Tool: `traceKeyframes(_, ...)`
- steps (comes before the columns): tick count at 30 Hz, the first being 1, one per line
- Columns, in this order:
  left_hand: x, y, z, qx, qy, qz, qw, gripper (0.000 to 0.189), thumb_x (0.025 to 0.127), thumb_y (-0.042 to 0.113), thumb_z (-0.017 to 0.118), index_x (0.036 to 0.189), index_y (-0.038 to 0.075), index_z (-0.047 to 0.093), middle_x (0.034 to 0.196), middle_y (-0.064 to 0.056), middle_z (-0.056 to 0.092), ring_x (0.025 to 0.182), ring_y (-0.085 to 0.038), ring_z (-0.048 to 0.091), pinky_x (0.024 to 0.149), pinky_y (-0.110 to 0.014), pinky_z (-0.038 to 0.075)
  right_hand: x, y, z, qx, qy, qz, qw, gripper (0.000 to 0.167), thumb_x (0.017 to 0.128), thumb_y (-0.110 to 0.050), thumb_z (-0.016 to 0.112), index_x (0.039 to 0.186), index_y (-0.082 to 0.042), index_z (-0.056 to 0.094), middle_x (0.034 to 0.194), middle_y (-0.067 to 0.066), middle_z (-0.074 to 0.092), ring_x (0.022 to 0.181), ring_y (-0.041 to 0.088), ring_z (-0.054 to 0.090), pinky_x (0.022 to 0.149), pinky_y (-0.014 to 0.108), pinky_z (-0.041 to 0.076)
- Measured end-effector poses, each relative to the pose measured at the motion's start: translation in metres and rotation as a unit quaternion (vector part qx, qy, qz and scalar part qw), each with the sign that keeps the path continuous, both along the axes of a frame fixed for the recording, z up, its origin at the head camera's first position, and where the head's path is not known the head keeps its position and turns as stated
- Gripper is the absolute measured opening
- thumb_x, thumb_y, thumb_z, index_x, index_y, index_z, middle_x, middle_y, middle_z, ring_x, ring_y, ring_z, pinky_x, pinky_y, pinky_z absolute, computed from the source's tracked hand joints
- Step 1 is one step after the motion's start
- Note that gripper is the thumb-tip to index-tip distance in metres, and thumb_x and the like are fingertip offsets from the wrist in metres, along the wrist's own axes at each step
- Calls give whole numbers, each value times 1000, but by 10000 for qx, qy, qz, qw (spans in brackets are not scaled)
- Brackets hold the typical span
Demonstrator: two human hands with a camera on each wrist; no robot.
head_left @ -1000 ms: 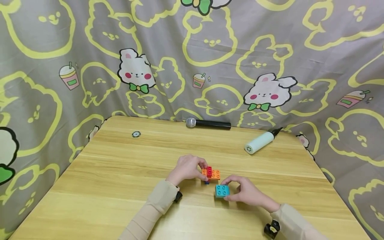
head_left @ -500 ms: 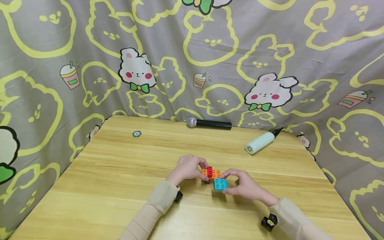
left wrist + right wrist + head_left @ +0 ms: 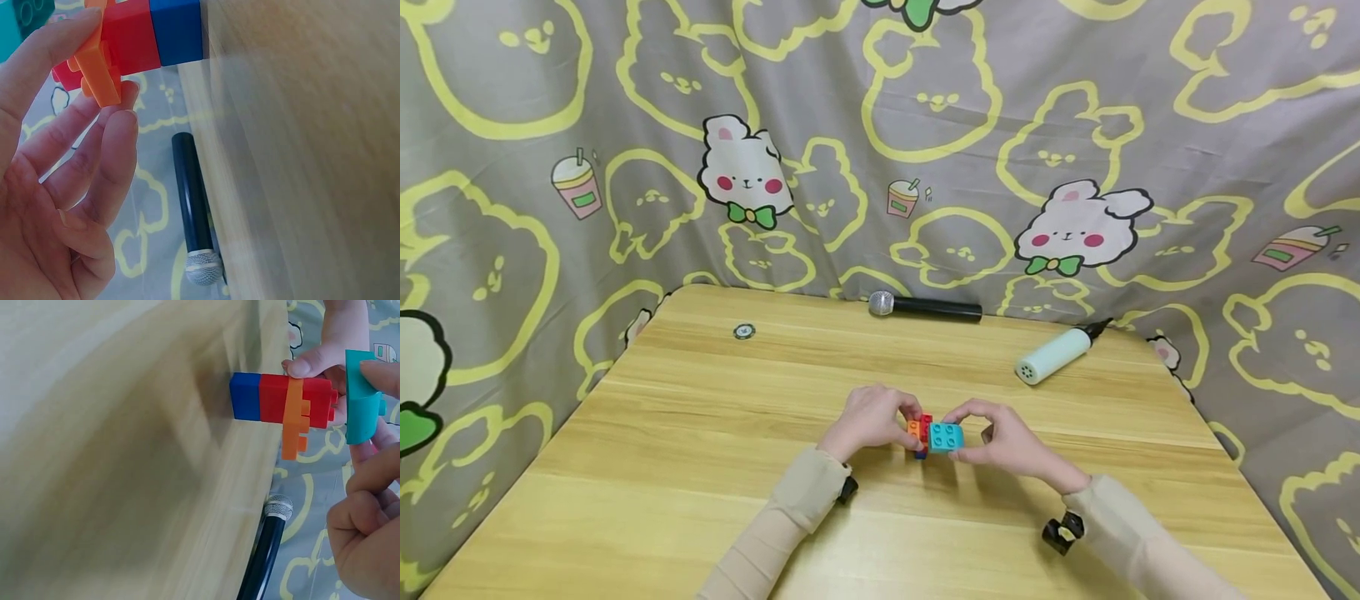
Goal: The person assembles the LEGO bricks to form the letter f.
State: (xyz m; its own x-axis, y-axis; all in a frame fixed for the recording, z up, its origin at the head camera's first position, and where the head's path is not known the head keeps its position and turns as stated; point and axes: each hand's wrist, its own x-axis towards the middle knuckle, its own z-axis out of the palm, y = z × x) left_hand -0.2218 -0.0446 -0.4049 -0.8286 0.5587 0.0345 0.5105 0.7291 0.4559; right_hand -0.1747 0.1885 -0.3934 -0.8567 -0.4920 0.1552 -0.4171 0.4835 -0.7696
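Note:
My left hand [image 3: 872, 419] grips a small stack of toy building bricks by its orange plate, thumb on one side and fingers on the other. The right wrist view shows the stack's order from the table up: a blue brick [image 3: 245, 397], a red brick [image 3: 272, 399], the orange plate [image 3: 290, 444] jutting sideways, and another red brick [image 3: 317, 403] on top. My right hand [image 3: 1015, 442] pinches a teal brick [image 3: 945, 437] with a rounded side between thumb and fingers. The teal brick is just above the top red brick's studs, with a narrow gap between them.
On the wooden table [image 3: 715, 417], a black microphone [image 3: 932, 309] lies along the back edge. A pale green hand pump [image 3: 1054, 357] is at the back right, and a round chip [image 3: 744, 332] at the back left. A patterned curtain [image 3: 820, 108] hangs behind.
My right hand has brought the teal brick up and to the left, from in front of the stack to over it. The left hand keeps its grip on the stack in nearly the same place.

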Motion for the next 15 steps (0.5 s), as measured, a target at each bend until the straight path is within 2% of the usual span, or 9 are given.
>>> traceKeyframes(7, 0, 0, 1, 44, 9, -27, 10000, 33, 67, 48, 83, 92, 31, 70, 93, 17, 71, 78, -6, 53, 63, -27, 35, -5, -3, 5, 3, -15, -79, 10000, 37, 73, -11, 81, 107, -11, 68, 105, 11, 66, 43, -3, 27, 39, 18, 29)
traceKeyframes(15, 0, 0, 1, 31, 36, -54, 10000, 32, 67, 48, 83, 91, 31, 69, 95, 17, 71, 84, -8, 57, 64, -27, 36, -12, -6, 2, 49, -82, -299, 9995, 34, 75, -13, 81, 107, -11, 68, 106, 11, 67, 43, -2, 28, 41, 18, 31)
